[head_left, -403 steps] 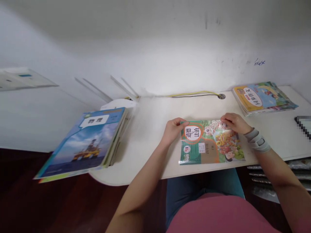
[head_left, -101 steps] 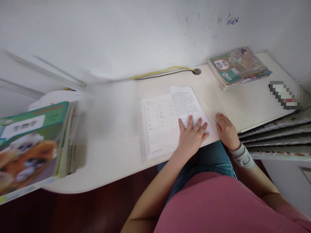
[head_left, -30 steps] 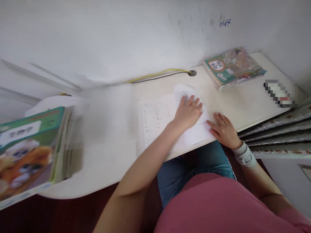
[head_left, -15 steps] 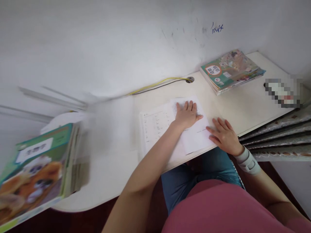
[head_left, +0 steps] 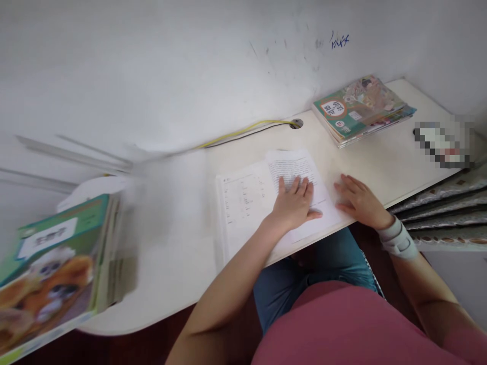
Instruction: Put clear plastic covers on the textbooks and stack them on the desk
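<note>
My left hand (head_left: 292, 203) lies flat with fingers spread on a white printed sheet (head_left: 289, 163), its palm over the lower part of the text. Under and to the left of that sheet is another white page (head_left: 243, 203) with sparse marks in rows. My right hand (head_left: 359, 200), with a pale band on the wrist, rests at the desk's front edge just right of the sheet. Its fingers are stretched out and it holds nothing.
A stack of textbooks (head_left: 359, 111) lies at the back right of the white desk (head_left: 171, 274). Another book stack (head_left: 57, 274) stands at the left. Yellow and black cables (head_left: 247, 128) run along the wall into a hole. A blurred-out object (head_left: 441, 144) lies at the right.
My left hand has slid down the sheet toward the front edge, uncovering more printed text. My right hand has moved slightly right and up.
</note>
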### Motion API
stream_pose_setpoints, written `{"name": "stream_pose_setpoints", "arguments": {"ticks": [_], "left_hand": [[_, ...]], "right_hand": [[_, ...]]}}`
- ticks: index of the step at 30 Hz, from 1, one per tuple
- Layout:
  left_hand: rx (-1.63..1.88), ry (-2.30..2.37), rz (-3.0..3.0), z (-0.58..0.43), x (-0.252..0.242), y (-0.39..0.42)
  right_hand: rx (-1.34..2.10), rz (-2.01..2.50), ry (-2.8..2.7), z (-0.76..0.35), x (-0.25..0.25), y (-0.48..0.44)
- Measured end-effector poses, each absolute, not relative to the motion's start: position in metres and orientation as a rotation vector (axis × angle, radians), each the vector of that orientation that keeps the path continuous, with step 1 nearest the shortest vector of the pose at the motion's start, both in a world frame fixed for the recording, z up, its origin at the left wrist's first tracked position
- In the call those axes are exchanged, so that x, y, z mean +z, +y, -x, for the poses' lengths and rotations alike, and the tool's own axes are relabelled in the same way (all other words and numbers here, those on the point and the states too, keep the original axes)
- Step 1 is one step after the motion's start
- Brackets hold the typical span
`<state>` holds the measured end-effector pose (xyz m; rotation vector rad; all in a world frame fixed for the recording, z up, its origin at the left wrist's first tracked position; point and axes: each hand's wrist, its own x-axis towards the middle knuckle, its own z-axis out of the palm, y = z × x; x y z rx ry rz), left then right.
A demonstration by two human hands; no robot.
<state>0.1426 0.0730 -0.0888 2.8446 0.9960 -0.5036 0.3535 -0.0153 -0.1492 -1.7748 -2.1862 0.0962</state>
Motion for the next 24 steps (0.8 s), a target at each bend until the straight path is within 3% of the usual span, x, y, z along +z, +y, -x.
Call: {"name": "stream_pose_setpoints", "arguments": {"ticks": [24], "left_hand": [[-0.373,0.93,-2.839,-0.15,-0.096,0.073]], "right_hand": [[0.086,1.738,-2.269,-0.373,-0.152,0.004]]}}
